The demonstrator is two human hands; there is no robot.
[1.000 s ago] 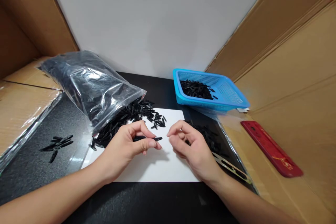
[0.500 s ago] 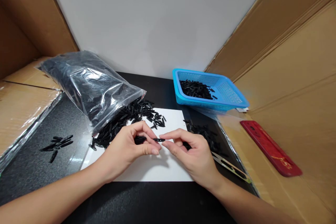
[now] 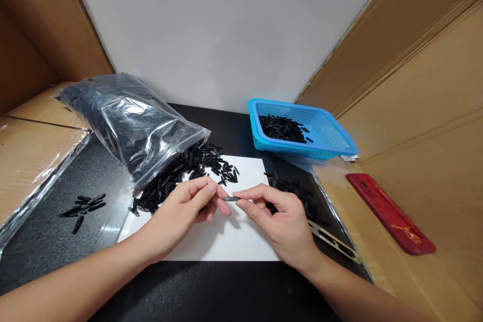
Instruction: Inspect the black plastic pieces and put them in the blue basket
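Observation:
A slim black plastic piece, pointed at the ends, is pinched between the thumb and index finger of my right hand. My left hand is closed, thumb pressed on the curled index finger, and its fingertips are at the left end of that piece. What lies inside the left palm is hidden. Both hands are over a white sheet. Behind my left hand spreads a heap of similar black pieces, partly under the mouth of a clear zip bag filled with dark contents.
A blue basket at the back right holds many black pieces. More pieces lie beyond my right hand, beside a slotted metal strip. A red case rests on cardboard at right. Several loose pieces lie left.
My left thumb has moved up onto the index finger, and the dark thing seen in the left palm is now hidden. The piece in my right fingers has turned, showing a different face.

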